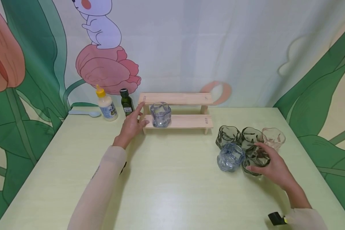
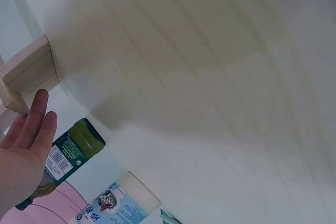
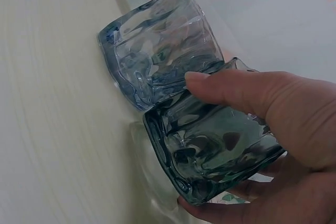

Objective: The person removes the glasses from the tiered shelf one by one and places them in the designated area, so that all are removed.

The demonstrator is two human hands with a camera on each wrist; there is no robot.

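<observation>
My right hand grips a smoky green glass, thumb on one side and fingers on the other. A blue glass stands beside it, to the left. Two more smoky green glasses and a pale pink glass are grouped just behind. At the left end of a two-step wooden rack, my left hand has its fingers extended against or close by the wood; exact contact is unclear. A bluish clear glass sits on the rack's lower step, near that hand.
Left of the rack stand a dark green bottle with a black cap and a white squeeze bottle with a yellow top. A pale blue spoon lies at the table's back left edge. Behind the table hangs a printed curtain.
</observation>
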